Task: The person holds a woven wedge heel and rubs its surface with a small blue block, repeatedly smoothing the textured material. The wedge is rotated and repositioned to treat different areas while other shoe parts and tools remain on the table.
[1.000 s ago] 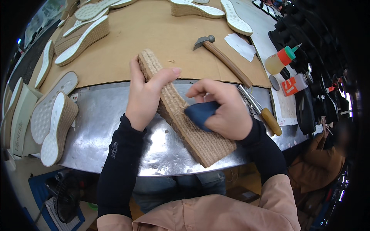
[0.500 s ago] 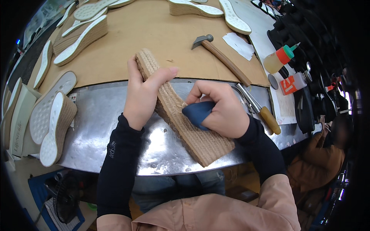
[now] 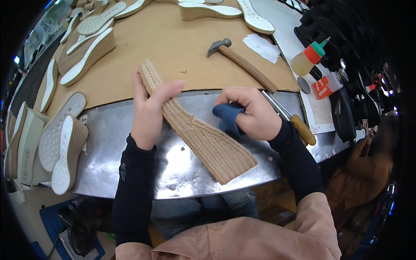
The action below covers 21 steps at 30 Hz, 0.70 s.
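Observation:
My left hand (image 3: 149, 108) is closed around the narrow toe end of a woven-rope wedge shoe sole (image 3: 208, 141). The sole slants toward the lower right over the metal bench top, its thick heel end nearest me and its braided side facing up. In my right hand (image 3: 253, 115) is a bunched dark blue cloth (image 3: 229, 118), pinched between thumb and fingers. The cloth sits just right of the sole's curved upper edge; whether it touches the sole I cannot tell.
Beyond the metal bench top (image 3: 112, 143), cardboard (image 3: 164, 47) carries a hammer (image 3: 242, 63) and several wedge soles (image 3: 89, 56). To the right stand a glue bottle (image 3: 305, 60), an orange-labelled bottle (image 3: 327, 86) and a yellow-handled tool (image 3: 302, 130). More soles (image 3: 67, 156) lie left; a person (image 3: 364, 169) is at right.
The blue cloth has come off the sole's braided side to its right edge, with my right hand. My left hand and the sole have shifted slightly left, and the sole has rolled a little.

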Each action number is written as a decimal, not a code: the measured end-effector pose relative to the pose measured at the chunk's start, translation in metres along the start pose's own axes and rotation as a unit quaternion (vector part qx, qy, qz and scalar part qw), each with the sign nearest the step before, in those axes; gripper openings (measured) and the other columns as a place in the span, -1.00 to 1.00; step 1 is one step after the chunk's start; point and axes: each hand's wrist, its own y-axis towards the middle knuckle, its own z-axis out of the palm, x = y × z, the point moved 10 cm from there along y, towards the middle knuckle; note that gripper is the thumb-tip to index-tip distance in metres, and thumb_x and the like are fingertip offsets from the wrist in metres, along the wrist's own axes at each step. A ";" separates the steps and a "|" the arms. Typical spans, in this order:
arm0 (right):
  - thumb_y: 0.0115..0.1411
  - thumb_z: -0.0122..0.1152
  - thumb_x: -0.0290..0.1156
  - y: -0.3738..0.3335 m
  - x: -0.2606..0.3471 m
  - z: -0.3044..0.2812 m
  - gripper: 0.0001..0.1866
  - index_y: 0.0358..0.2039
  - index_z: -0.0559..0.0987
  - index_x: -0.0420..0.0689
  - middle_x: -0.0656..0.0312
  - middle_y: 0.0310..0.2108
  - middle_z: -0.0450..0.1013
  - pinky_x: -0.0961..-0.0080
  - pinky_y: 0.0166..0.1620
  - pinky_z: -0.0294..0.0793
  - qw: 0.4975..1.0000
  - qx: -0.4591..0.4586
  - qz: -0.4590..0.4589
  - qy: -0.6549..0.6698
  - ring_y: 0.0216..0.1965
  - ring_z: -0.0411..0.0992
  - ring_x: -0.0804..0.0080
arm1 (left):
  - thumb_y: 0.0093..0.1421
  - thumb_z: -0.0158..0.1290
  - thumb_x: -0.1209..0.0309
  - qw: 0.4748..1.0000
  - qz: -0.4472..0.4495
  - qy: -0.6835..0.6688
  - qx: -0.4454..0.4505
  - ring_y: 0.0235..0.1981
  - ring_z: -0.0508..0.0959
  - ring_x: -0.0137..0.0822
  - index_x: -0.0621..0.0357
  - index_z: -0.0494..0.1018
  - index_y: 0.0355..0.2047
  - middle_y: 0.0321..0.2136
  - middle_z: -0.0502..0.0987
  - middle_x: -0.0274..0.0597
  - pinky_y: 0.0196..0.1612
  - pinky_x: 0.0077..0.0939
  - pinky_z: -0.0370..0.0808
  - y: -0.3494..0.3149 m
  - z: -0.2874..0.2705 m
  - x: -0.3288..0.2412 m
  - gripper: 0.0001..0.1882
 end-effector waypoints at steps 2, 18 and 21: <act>0.07 0.11 -0.57 -0.004 -0.025 -0.010 -0.90 -0.38 0.54 -0.29 0.22 -0.56 0.46 0.60 -0.41 0.38 0.989 -0.055 0.122 0.057 -0.52 0.35 0.60 | 0.01 0.06 0.33 1.000 0.002 0.002 0.000 -0.43 0.46 -0.37 0.15 0.02 0.24 -0.34 0.30 -0.16 -0.36 -0.44 0.51 0.001 -0.002 -0.002 -0.22; 0.11 0.21 -0.54 -0.010 -0.026 -0.039 -0.70 -0.16 0.36 -0.25 0.30 -0.39 0.39 0.77 -0.46 0.31 0.956 -0.195 0.046 0.214 -0.46 0.33 0.73 | -0.07 0.17 0.40 0.996 0.058 -0.059 -0.026 -0.35 0.42 -0.37 0.18 0.07 0.20 -0.26 0.27 -0.16 -0.28 -0.55 0.39 -0.010 -0.008 -0.028 -0.18; 0.11 0.23 -0.53 -0.010 -0.019 -0.029 -0.69 -0.14 0.39 -0.25 0.32 -0.37 0.37 0.80 -0.45 0.31 0.966 -0.119 0.073 0.219 -0.45 0.34 0.75 | -0.05 0.17 0.41 0.996 0.050 -0.065 -0.029 -0.35 0.42 -0.39 0.18 0.08 0.18 -0.28 0.28 -0.19 -0.29 -0.56 0.39 -0.011 -0.009 -0.027 -0.22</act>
